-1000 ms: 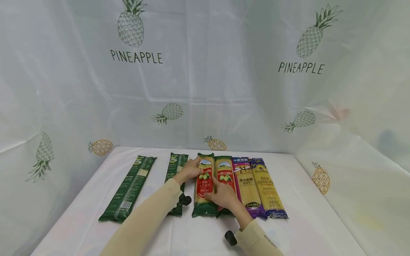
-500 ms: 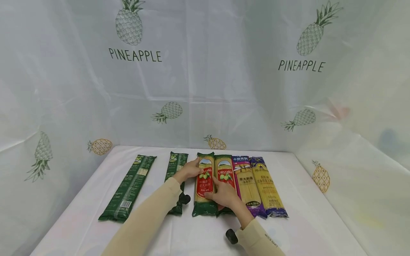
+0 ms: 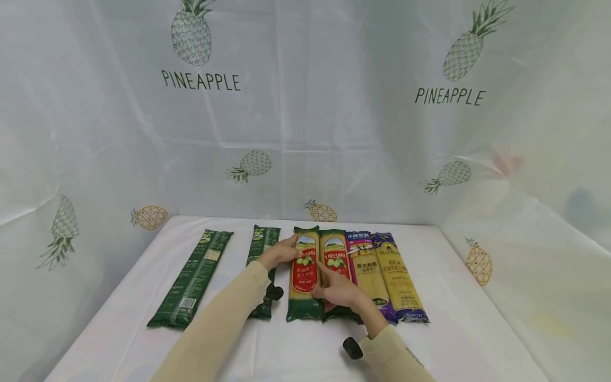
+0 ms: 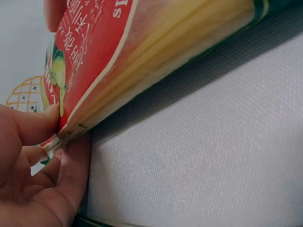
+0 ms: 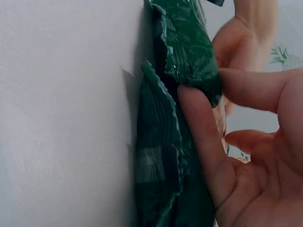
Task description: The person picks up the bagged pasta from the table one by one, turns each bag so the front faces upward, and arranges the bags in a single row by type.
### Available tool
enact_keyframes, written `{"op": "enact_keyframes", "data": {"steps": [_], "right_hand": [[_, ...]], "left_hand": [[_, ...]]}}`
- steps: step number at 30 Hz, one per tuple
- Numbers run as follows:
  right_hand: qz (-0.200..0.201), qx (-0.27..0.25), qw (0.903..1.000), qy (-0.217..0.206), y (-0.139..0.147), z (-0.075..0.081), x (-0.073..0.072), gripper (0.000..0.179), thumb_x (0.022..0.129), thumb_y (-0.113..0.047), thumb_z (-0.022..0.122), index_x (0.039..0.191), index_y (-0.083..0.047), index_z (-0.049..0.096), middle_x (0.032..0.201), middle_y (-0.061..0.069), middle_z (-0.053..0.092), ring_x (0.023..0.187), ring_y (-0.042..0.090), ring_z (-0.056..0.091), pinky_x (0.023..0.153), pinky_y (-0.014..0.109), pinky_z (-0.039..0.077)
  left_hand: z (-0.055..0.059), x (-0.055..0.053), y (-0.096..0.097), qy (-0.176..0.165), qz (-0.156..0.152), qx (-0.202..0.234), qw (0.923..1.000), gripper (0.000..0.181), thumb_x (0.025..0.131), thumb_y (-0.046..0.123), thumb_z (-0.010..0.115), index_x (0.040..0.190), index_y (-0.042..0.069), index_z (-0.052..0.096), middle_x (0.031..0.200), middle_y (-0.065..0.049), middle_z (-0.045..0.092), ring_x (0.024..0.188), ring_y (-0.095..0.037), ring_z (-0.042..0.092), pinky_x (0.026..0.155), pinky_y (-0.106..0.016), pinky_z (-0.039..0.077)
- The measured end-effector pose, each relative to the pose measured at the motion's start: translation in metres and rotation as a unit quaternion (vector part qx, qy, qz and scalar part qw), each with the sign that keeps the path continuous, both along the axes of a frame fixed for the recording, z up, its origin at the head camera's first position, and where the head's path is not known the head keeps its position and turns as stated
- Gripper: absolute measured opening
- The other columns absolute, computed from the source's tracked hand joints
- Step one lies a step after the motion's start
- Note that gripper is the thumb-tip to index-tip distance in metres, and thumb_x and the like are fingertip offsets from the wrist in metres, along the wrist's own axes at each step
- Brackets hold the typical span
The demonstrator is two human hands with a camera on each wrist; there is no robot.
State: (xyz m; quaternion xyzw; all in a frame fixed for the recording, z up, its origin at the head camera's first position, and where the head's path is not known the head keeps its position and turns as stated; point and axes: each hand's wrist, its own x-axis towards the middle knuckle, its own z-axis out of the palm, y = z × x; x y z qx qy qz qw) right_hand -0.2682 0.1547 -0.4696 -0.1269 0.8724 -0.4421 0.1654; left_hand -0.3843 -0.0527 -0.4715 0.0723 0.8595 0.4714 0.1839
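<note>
Several packs of spaghetti lie side by side on a white cloth. My left hand (image 3: 280,253) pinches the left edge of a red-labelled spaghetti pack (image 3: 304,273) near its upper part; thumb on top and fingers beneath show in the left wrist view. At that pack's right edge, low down, my right hand (image 3: 340,289) holds on with its thumb over the face. In the right wrist view, one right finger (image 5: 201,123) sits between its green end (image 5: 191,56) and the neighbouring pack (image 5: 158,156). That matching neighbour (image 3: 334,246) is partly covered by the right hand.
To the right lie a purple-and-pink pack (image 3: 369,276) and a yellow-and-blue pack (image 3: 400,276). Two green packs, back sides up, lie left: one far off (image 3: 191,281), another (image 3: 264,241) partly under the left forearm. A pineapple-print curtain (image 3: 324,159) stands behind the table.
My right hand has shifted slightly right, its thumb sliding from the pack's face towards its right edge. The left hand keeps its place, and the packs look unmoved.
</note>
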Motion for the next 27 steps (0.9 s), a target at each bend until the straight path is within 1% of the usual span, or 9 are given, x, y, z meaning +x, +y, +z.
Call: {"op": "enact_keyframes", "data": {"steps": [2,3,6,13,14,18,20,24,27], "right_hand": [[0.011,-0.009,0.9999,-0.001,0.001,-0.001,0.001,0.089,0.1,-0.022,0.075,0.17,-0.007,0.023,0.104,0.01,0.071,0.063,0.02,0.067,0.065,0.039,0.061],[0.014,-0.009,0.9999,0.001,0.001,-0.002,0.001,0.088,0.1,-0.022,0.075,0.17,-0.007,0.023,0.1,0.008,0.07,0.06,0.018,0.066,0.062,0.037,0.06],[0.019,-0.007,0.9998,0.009,0.001,-0.003,0.001,0.087,0.1,-0.022,0.076,0.17,-0.008,0.025,0.092,0.007,0.067,0.057,0.017,0.065,0.06,0.035,0.059],[0.023,-0.015,0.9996,-0.007,-0.001,-0.004,-0.001,0.088,0.1,-0.023,0.077,0.17,-0.009,0.025,0.089,0.01,0.063,0.06,0.018,0.066,0.062,0.037,0.061],[0.022,-0.014,0.9996,-0.007,-0.001,-0.004,0.0,0.088,0.1,-0.023,0.077,0.17,-0.009,0.025,0.089,0.01,0.062,0.06,0.018,0.066,0.062,0.037,0.061],[0.02,-0.009,0.9998,-0.002,-0.002,-0.003,-0.001,0.087,0.099,-0.024,0.078,0.169,-0.01,0.029,0.09,0.01,0.06,0.061,0.019,0.067,0.062,0.036,0.06],[0.021,-0.008,0.9997,0.0,-0.001,-0.003,-0.002,0.087,0.099,-0.024,0.078,0.169,-0.01,0.029,0.091,0.01,0.059,0.061,0.019,0.067,0.062,0.036,0.06],[0.021,-0.004,0.9998,-0.003,0.0,-0.002,-0.002,0.088,0.099,-0.023,0.078,0.169,-0.008,0.028,0.089,0.01,0.059,0.06,0.019,0.066,0.062,0.035,0.059],[0.02,-0.005,0.9998,-0.007,0.001,-0.003,-0.003,0.088,0.1,-0.023,0.077,0.169,-0.007,0.027,0.088,0.01,0.059,0.06,0.018,0.066,0.063,0.035,0.059]], "left_hand": [[0.0,0.0,-0.001,-0.005,-0.001,0.001,1.0,0.082,0.106,0.017,0.064,0.172,0.011,0.015,0.174,-0.022,0.023,0.16,-0.042,0.02,0.126,-0.062,0.023],[-0.001,0.0,-0.001,-0.008,-0.003,0.002,1.0,0.082,0.106,0.017,0.063,0.172,0.011,0.014,0.174,-0.021,0.022,0.161,-0.042,0.019,0.126,-0.062,0.023],[-0.001,-0.001,-0.002,-0.014,-0.009,0.012,0.9998,0.081,0.108,0.017,0.061,0.172,0.011,0.012,0.175,-0.021,0.019,0.161,-0.042,0.017,0.126,-0.062,0.022],[0.0,-0.004,-0.009,-0.039,-0.021,0.036,0.9984,0.084,0.107,0.014,0.062,0.172,0.008,0.009,0.175,-0.023,0.015,0.161,-0.039,0.017,0.126,-0.058,0.025],[0.0,-0.003,-0.01,-0.042,-0.025,0.04,0.998,0.084,0.108,0.014,0.061,0.172,0.008,0.008,0.175,-0.023,0.015,0.16,-0.04,0.02,0.125,-0.058,0.027],[0.002,-0.004,-0.013,-0.044,-0.03,0.044,0.9976,0.082,0.11,0.017,0.058,0.172,0.008,0.005,0.176,-0.022,0.013,0.16,-0.042,0.021,0.125,-0.058,0.028],[0.0,-0.005,-0.012,-0.044,-0.029,0.035,0.998,0.082,0.111,0.019,0.058,0.172,0.01,0.003,0.177,-0.02,0.012,0.161,-0.04,0.018,0.126,-0.057,0.027],[-0.005,-0.009,-0.006,-0.037,-0.025,0.016,0.9989,0.085,0.109,0.022,0.06,0.172,0.013,0.004,0.178,-0.015,0.008,0.164,-0.034,0.007,0.13,-0.054,0.017],[-0.007,-0.01,-0.004,-0.033,-0.02,0.019,0.9991,0.085,0.109,0.021,0.061,0.172,0.013,0.006,0.178,-0.016,0.01,0.164,-0.035,0.007,0.13,-0.056,0.015]]}}
